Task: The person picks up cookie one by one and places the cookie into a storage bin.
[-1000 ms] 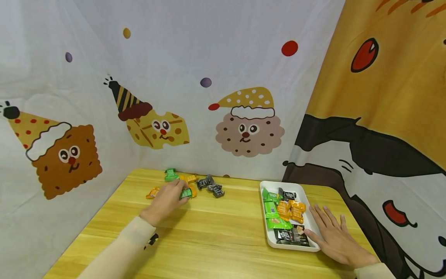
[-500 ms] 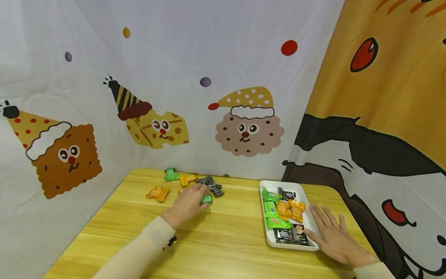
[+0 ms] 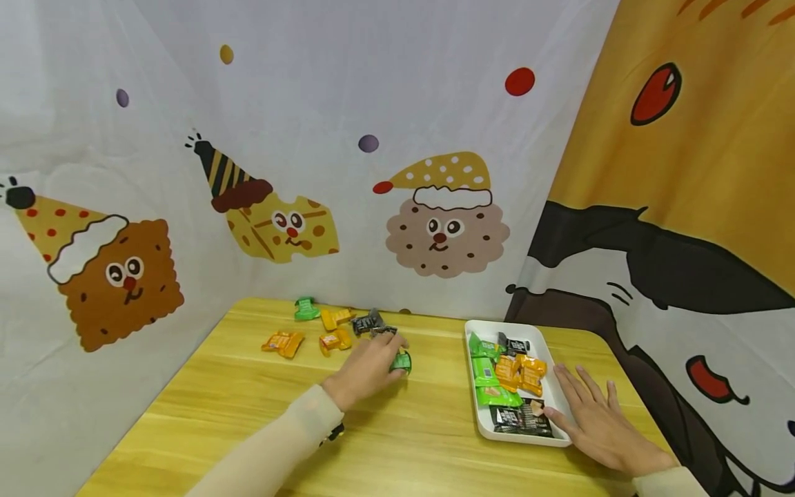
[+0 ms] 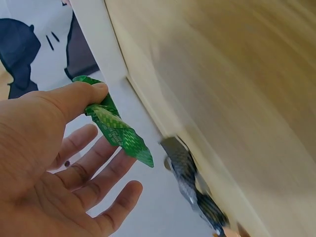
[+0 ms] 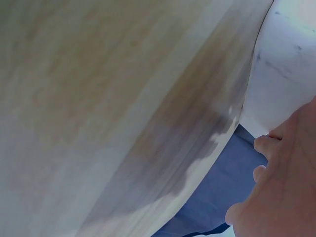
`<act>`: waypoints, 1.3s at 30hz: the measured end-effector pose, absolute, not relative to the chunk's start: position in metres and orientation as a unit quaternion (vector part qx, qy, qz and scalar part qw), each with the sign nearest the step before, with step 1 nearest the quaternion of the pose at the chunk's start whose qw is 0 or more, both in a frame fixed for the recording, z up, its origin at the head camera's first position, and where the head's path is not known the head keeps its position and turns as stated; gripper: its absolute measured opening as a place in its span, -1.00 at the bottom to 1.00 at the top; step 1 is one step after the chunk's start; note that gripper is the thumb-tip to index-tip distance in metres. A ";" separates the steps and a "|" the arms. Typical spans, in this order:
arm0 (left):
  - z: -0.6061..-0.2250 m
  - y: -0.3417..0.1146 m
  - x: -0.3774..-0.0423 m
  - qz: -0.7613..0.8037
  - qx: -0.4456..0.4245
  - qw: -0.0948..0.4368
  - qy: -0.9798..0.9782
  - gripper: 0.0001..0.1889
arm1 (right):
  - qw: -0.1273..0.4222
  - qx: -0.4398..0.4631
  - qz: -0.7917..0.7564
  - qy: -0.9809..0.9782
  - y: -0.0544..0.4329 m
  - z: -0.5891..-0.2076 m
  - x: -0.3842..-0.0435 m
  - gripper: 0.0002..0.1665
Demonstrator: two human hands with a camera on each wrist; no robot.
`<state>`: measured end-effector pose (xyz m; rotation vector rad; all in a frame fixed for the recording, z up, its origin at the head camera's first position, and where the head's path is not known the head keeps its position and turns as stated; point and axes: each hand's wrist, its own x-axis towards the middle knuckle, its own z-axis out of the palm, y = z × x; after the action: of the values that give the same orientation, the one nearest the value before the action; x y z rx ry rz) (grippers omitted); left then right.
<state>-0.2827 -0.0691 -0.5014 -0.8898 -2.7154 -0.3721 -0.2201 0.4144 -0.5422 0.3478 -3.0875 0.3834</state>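
In the head view, your left hand [image 3: 368, 367] is pinching a green packet [image 3: 402, 361] over the middle of the counter [image 3: 422, 442]. Just beyond your fingers, black packets [image 3: 368, 322] are lying near the back edge, one partly hidden by your hand. To their left, three orange packets [image 3: 283, 344] and another green one [image 3: 306, 308] are lying scattered. On the right, a white tray [image 3: 522, 439] is holding green, orange and black packets within its raised rim. Your right hand [image 3: 599, 422] is lying flat just beside it, fingers straight and spread, the thumb reaching to the rim. A cloth backdrop [image 3: 310, 103], printed with cartoon biscuits and cheese, is hanging behind. The counter is showing yellowish wood grain; the tray is forming a rounded rectangle, and the wrappers are looking shiny and crimped.

In the left wrist view, your thumb is pressing the creased, glossy green wrapper, its pointed end sticking out, while the other fingers are spreading loosely. Blurred dark packets are lying beyond.

In the right wrist view, part of your right hand is showing at the right border, beside wood grain and dark blue material [image 5: 217, 180].
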 end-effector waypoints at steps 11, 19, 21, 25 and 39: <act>-0.497 -0.017 -0.279 -0.086 -0.348 0.122 -0.926 -0.52 | 0.003 0.111 0.127 -0.986 0.415 -0.543 -0.220 0.17; -0.492 0.022 -0.281 -0.077 -0.382 0.128 -0.912 -0.54 | 0.008 0.115 0.123 -0.986 0.415 -0.543 -0.221 0.15; -0.489 0.032 -0.281 -0.073 -0.388 0.127 -0.910 -0.54 | 0.008 0.115 0.123 -0.986 0.416 -0.543 -0.221 0.15; -0.486 0.054 -0.283 -0.059 -0.396 0.128 -0.908 -0.52 | 0.005 0.113 0.127 -0.985 0.417 -0.544 -0.221 0.18; -0.478 0.119 -0.287 0.000 -0.406 0.089 -0.909 -0.51 | 0.012 0.118 0.116 -0.986 0.416 -0.544 -0.221 0.15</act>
<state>-0.2871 0.1194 -0.4783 -1.2085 -2.7056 0.0012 -0.2213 0.4159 -0.5437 0.3691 -3.0740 0.3623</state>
